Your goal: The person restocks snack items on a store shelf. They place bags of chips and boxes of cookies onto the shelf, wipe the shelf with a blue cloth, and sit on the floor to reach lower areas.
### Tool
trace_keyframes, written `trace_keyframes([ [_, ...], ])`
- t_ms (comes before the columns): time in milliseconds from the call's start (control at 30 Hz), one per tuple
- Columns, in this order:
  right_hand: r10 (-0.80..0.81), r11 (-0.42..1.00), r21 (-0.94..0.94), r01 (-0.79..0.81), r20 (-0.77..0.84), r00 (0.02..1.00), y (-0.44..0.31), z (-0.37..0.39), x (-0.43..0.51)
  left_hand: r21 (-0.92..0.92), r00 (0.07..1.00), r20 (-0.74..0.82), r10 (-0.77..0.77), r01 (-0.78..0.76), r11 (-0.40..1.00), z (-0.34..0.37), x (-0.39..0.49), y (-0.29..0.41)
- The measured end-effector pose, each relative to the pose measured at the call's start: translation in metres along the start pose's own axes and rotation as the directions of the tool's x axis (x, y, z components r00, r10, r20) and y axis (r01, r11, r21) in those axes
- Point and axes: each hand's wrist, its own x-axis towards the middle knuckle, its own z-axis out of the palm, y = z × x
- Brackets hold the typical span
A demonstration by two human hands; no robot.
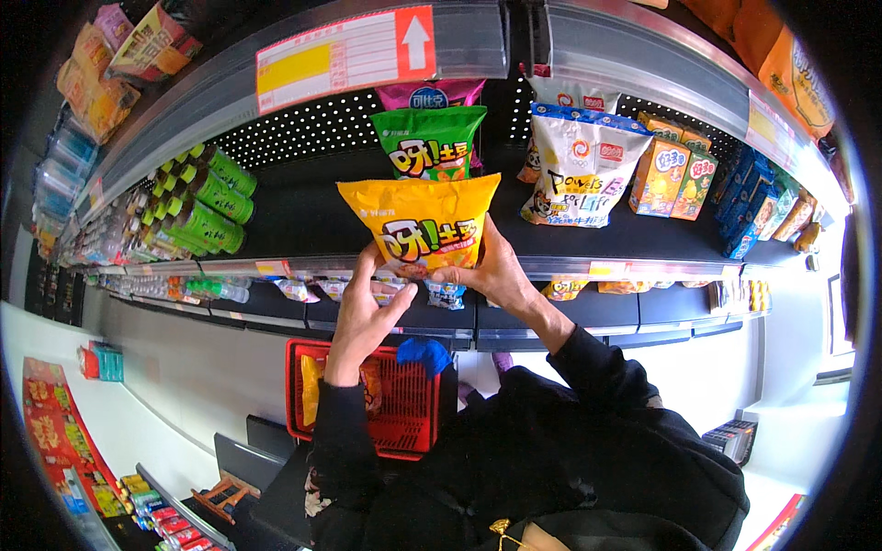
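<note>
A yellow bag of potato snacks point(431, 220) is upright in front of the shelf, its printed face towards me. My right hand point(501, 268) grips its right lower edge, thumb across the front and fingers behind. At the lower left corner, my left hand point(372, 310) supports the bag with fingers partly hidden behind it. The left thumb stands away from the bag. Just behind is a green snack bag point(431, 141), with a pink bag point(468, 89) at its back. To the right, a white and blue snack bag point(582, 162) stands on the black shelf point(296, 220).
A red shopping basket point(406, 441) below my left forearm holds a yellow bag point(310, 389) and another package. A blue cloth-like item point(424, 356) lies on its rim. Green canisters point(217, 213) stand left; snack boxes point(661, 175) stand right. The upper shelf edge point(468, 52) overhangs the bags.
</note>
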Motion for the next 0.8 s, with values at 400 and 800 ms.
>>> trace_keyframes([
  [400, -0.217, 0.644, -0.763, 0.047, -0.123, 0.969, 0.005, -0.014, 0.031, -0.044, 0.993, -0.113, 0.018, -0.023, 0.999, 0.026, 0.062, -0.044],
  [800, -0.206, 0.738, -0.673, 0.056, -0.145, 0.968, 0.018, -0.018, 0.035, 0.032, 0.982, -0.187, -0.019, 0.026, 0.999, 0.038, 0.063, -0.06],
])
